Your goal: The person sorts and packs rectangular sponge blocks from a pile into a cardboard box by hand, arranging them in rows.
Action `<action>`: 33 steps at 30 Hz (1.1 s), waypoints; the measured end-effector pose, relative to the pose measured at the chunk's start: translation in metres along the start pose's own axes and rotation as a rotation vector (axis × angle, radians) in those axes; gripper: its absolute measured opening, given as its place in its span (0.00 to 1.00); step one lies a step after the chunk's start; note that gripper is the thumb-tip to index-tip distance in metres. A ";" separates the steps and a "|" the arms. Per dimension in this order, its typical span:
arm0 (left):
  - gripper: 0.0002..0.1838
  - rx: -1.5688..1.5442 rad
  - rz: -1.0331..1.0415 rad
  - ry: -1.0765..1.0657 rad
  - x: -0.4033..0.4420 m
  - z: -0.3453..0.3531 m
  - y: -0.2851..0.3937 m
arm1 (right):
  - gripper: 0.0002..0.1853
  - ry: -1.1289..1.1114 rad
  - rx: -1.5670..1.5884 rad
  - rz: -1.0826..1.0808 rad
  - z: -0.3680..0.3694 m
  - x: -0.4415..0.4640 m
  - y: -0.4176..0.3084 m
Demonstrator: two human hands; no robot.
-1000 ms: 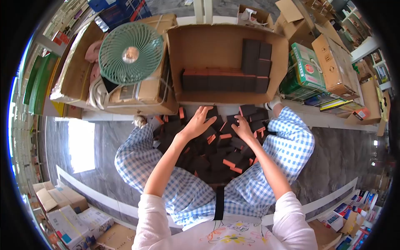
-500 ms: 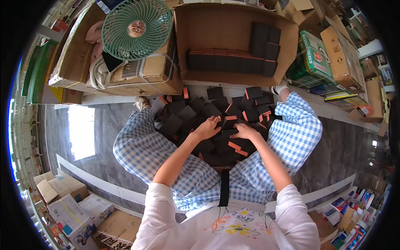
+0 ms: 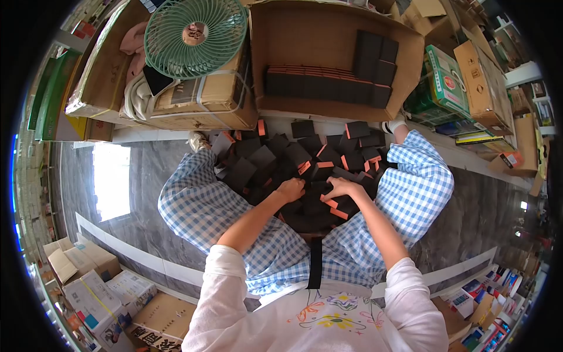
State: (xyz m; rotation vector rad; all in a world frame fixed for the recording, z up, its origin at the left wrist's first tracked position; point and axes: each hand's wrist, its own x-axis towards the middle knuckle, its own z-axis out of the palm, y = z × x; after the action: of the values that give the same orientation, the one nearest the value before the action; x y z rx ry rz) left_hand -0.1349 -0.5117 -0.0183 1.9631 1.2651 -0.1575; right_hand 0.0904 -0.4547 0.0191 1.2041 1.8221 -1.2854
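Left hand, right hand: both touching boxes | can't tell if holding | boxes lying by carton's near edge

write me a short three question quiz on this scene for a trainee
1. True or false: the left hand and right hand are both at the pile of black blocks.
2. Which stands left of the open carton: A) a kettle, B) a green fan, C) a lamp?
3. How do the blocks inside the carton lie, compared with the pile?

Key: 1. True. 2. B. 3. Neatly lined up; the pile is jumbled.
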 end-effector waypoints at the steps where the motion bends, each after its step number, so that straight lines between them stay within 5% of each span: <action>1: 0.18 0.035 -0.025 -0.017 0.001 0.001 0.002 | 0.58 0.001 0.002 0.004 0.001 0.001 0.000; 21: 0.24 -0.049 0.033 -0.180 0.011 0.003 -0.003 | 0.52 -0.079 -0.132 0.097 0.011 0.001 -0.013; 29: 0.25 -0.143 0.094 -0.134 0.007 -0.008 -0.007 | 0.48 -0.177 0.134 -0.053 -0.020 -0.008 -0.003; 33: 0.22 -0.154 0.079 -0.074 -0.003 -0.035 0.003 | 0.38 -0.138 0.330 -0.092 -0.031 -0.021 -0.006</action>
State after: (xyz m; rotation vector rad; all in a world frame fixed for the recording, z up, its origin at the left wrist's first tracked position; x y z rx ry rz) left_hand -0.1440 -0.4911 0.0091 1.8554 1.1168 -0.0894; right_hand 0.0942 -0.4335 0.0502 1.1742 1.6254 -1.7286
